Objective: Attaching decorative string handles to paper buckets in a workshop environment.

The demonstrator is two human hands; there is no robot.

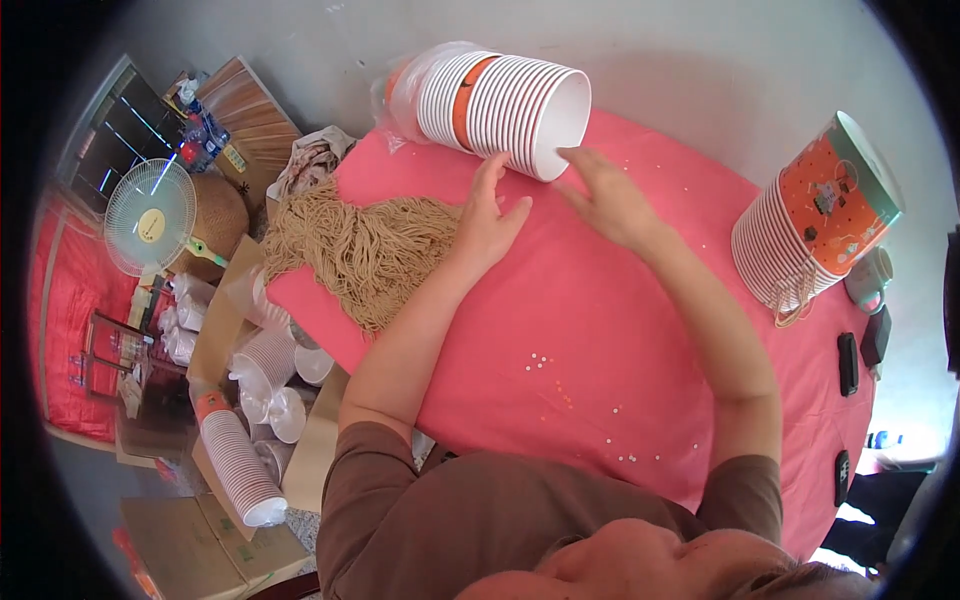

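Because stacked cups (pixel 500 105) lay at the desk's (pixel 570 310) far edge, your left hand (pixel 484 222) and right hand (pixel 617 205) were likely outstretched, fingers parted.

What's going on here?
The left hand and right hand are both open at the mouth end of a stack of white cups lying on its side, its far end in clear plastic. Whether the fingertips touch it is hard to tell. A bundle of tan cords lies beside the left forearm. A second cup stack stands at the right of the pink-covered table.
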